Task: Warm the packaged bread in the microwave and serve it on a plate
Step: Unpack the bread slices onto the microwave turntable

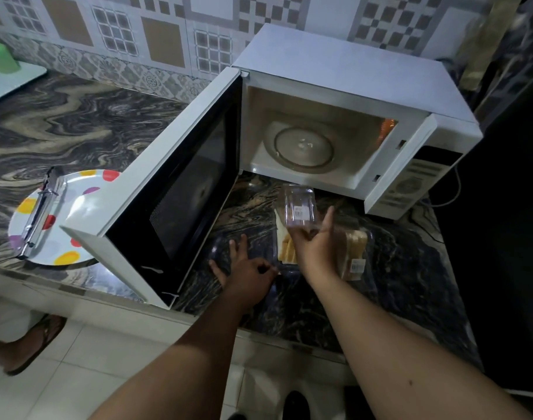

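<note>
the microwave (350, 86) is standing on the marbled tabletop (62, 116) with its door (168, 189) swinging wide open to the left, and the glass turntable (303, 147) inside is sitting bare under the warm cavity light. just in front of the opening, the person is holding up a clear plastic lid (298, 207) in the right hand (312, 247); the fingers are curling round its lower edge with the thumb sticking up to the right, and a small sticker is showing on the plastic. below and behind that hand, the bread (354, 247) is lying on the tabletop in its clear pack, pale slices showing on both sides of the wrist and a price label facing the near edge. the left hand (244, 268) is resting lower down, beside the door's bottom corner, with its fingers spread and pressing on a dark, see-through tray (229, 247) that is hard to make out against the stone. well off to the left, partly hidden by the door, a white plate (62, 253) with coloured spots is sitting near the tabletop's edge, and metal tongs (42, 207) are lying across it. a green cup (1, 56) is sitting on a white board in the far left corner. a sandalled foot (31, 344) is showing on the tiled floor below.
</note>
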